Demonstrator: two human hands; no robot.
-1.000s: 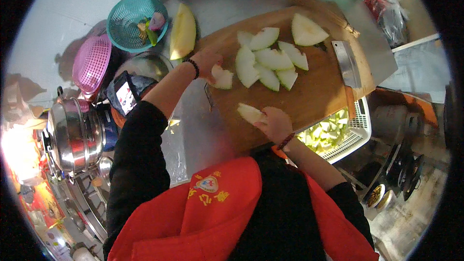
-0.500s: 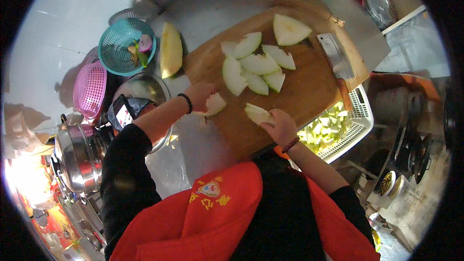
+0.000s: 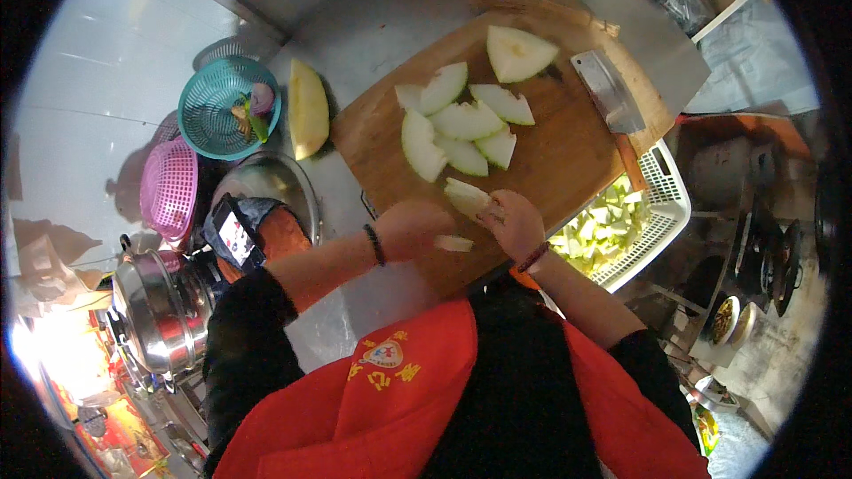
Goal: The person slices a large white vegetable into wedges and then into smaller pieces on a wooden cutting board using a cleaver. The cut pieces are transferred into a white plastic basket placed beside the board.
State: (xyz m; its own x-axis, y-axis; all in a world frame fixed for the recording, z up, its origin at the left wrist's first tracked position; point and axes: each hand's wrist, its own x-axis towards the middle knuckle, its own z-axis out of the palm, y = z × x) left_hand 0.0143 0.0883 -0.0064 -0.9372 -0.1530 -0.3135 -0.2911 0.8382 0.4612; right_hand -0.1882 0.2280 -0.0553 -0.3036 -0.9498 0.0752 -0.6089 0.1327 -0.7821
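My left hand [image 3: 414, 229] is closed over the near left part of the wooden cutting board [image 3: 555, 155]. The end of a white melon slice [image 3: 454, 243] sticks out beside its fingers; the rest is hidden. Close to its right, my right hand [image 3: 516, 227] grips another melon slice [image 3: 468, 199], pale with thin green rind, tilted above the board. Beyond both hands lies a loose cluster of cut melon pieces [image 3: 467, 121]. A larger melon wedge [image 3: 520, 53] rests farther back. On the board's right side lies a cleaver [image 3: 607, 91] with a wooden handle.
A white basket [image 3: 667, 188] of chopped melon sits right of the board. Left are a long melon wedge [image 3: 308, 111], a teal basket [image 3: 213, 106], a pink basket [image 3: 169, 188], a metal bowl [image 3: 297, 179], a phone [image 3: 236, 235] and a steel pot [image 3: 160, 302].
My left hand has moved right and nearer to me with its melon slice, toward my right hand. The right hand still holds its slice; the whole view has shifted slightly.
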